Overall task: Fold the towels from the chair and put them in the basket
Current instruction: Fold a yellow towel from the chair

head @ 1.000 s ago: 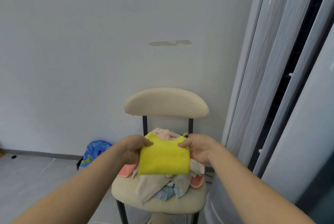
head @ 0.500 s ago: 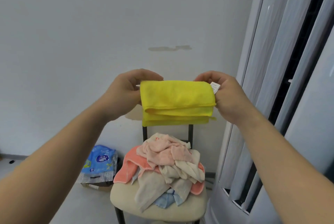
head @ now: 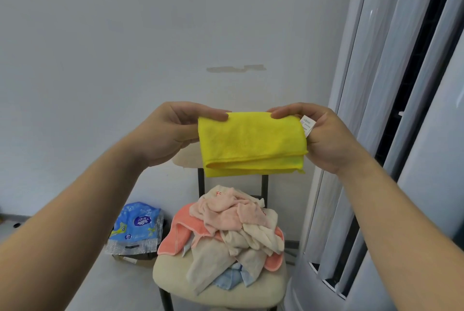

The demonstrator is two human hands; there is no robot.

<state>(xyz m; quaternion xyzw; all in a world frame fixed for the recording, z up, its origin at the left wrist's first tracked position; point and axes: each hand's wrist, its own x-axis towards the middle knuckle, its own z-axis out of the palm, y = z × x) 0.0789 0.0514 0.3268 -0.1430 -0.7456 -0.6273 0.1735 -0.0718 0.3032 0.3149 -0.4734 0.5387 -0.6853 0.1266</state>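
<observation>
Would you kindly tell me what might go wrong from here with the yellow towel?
The left hand and right hand pinch only the top corners of the yellow towel, so loose lower layers could fall open. No basket is visible; searching for it might knock the towel pile off the chair.

Open air above the towel pile (head: 226, 222); tall white unit (head: 364, 109) close at right.

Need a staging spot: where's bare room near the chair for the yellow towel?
Bare: seat's front-left rim, in front of the coral towel; the floor left of the seat, in front of the blue package. Crowded: the towel heap covers the seat's middle and back; the white unit crowds its right. No basket visible.
</observation>
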